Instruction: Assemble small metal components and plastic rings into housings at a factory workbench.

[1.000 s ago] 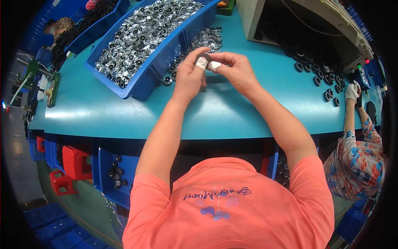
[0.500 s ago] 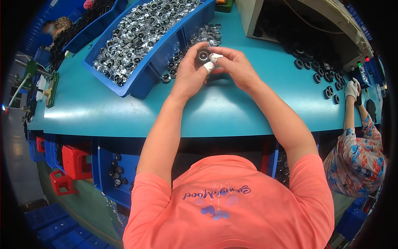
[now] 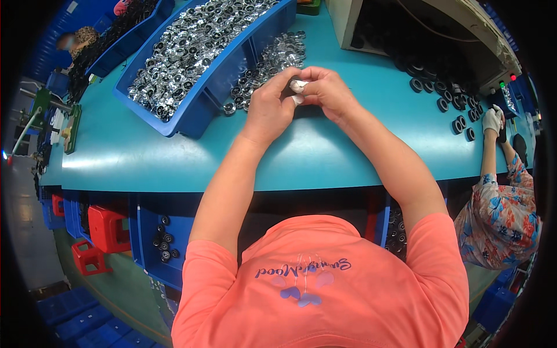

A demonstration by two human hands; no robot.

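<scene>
My left hand [image 3: 268, 109] and my right hand [image 3: 329, 94] meet above the teal table, fingers curled together round a small black wheel [image 3: 288, 91]. The fingers now cover most of that wheel, leaving only a dark sliver in sight. White wrapping [image 3: 298, 86] covers the tip of a digit on the right hand, and a second white wrap shows on my left thumb. Just beyond and left of my hands lies a loose pile of shiny silver-and-black wheel hubs [image 3: 284, 55].
A long blue bin [image 3: 194, 113] heaped with hubs stands left. Black tyres [image 3: 443, 105] lie at the right before a box-shaped machine [image 3: 346, 29]. A co-worker's gloved hand [image 3: 491, 122] is at far right. Below the table are a blue crate [image 3: 141, 232] and red stools [image 3: 104, 229].
Both hands have turned and closed further over the wheel, hiding its face that showed before. My left hand has shifted slightly down. The bin and hub pile appear slightly shifted left in view.
</scene>
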